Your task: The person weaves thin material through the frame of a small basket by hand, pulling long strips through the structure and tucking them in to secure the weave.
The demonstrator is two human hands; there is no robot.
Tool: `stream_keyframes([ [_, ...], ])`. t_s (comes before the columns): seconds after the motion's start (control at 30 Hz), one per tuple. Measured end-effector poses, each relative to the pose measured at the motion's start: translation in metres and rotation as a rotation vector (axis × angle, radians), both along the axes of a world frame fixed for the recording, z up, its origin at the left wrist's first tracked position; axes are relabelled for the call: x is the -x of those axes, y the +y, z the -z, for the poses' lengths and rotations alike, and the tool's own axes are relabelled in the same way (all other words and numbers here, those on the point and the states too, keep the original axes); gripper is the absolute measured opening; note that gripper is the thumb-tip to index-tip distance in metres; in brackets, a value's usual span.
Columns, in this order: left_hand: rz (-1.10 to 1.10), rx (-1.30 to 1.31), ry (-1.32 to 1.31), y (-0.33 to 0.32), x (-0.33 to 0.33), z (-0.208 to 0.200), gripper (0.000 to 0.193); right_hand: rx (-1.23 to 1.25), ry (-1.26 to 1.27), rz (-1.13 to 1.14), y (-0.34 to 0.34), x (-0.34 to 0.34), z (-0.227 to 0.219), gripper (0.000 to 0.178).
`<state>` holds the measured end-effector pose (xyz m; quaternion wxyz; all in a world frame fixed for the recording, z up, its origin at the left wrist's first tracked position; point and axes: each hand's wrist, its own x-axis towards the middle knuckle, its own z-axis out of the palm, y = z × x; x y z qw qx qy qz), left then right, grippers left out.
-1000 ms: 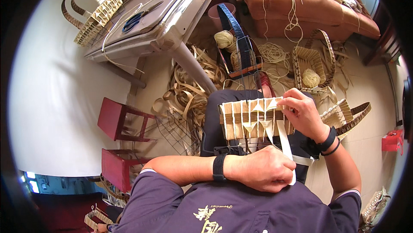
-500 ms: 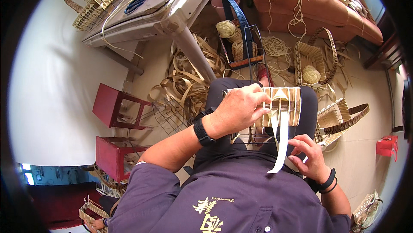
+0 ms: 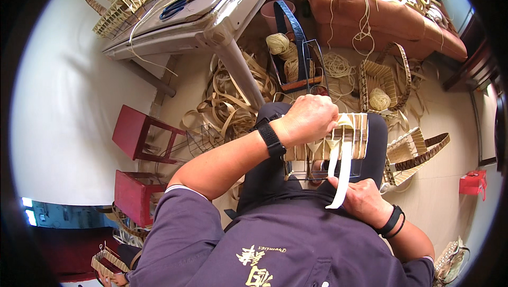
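Observation:
A partly woven basket (image 3: 360, 136) of tan and pale strips on a dark wire frame rests across my thighs. My left hand (image 3: 311, 120) is closed at its upper edge, fingers curled against the weave; the fingertips are partly hidden. Pale flat strips fold over the weaving in small points, and a long white strip (image 3: 344, 170) hangs down towards my shirt. Low beside the basket, my right hand (image 3: 365, 201) pinches near the strips' lower ends; a shorter strip (image 3: 333, 161) runs to its fingertips.
A table (image 3: 222, 33) at the upper left carries blue-handled scissors (image 3: 177, 7) and another basket (image 3: 129, 3). Coiled tan strips (image 3: 233, 91) lie on the floor. Finished-looking baskets (image 3: 378, 78) stand at right, red stools (image 3: 140, 133) at left. Another person's hand (image 3: 119, 278) shows lower left.
My left hand has moved up to the basket's upper edge and curled closed. My right hand has moved left, from loosely spread fingers to a pinch at the strips.

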<state>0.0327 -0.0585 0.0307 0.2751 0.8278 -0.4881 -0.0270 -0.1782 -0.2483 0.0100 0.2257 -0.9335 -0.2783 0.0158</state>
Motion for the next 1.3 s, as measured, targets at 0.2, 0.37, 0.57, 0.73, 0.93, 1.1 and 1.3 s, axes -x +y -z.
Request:
stream_keyframes([
  [0.2, 0.020, -0.185, -0.062, -0.014, -0.002, 0.002, 0.017, -0.090, 0.005, 0.082, -0.001, -0.010, -0.001, 0.059],
  [0.37, 0.069, -0.095, 0.068, -0.013, -0.012, -0.003, 0.017, -0.292, 0.429, -0.189, -0.022, -0.033, -0.035, 0.026],
  [0.57, 0.019, -0.163, -0.027, -0.019, -0.004, 0.004, 0.016, -0.463, 0.247, 0.180, -0.064, -0.077, -0.052, 0.014],
  [0.73, 0.029, -0.027, -0.350, -0.023, -0.001, 0.003, 0.016, -0.464, 0.020, 0.292, -0.029, -0.127, -0.047, 0.033],
  [0.93, -0.047, 0.147, -0.348, -0.016, -0.002, 0.001, 0.016, -0.289, -0.171, 0.273, -0.026, -0.152, -0.026, 0.012],
  [1.1, -0.119, -0.109, -0.121, -0.013, -0.005, 0.013, 0.024, -0.426, -0.219, 0.340, -0.022, -0.146, -0.016, 0.016],
  [1.3, -0.053, 0.238, -0.631, -0.026, -0.031, -0.032, 0.018, -0.489, -0.159, 0.364, -0.027, -0.155, -0.017, 0.013],
])
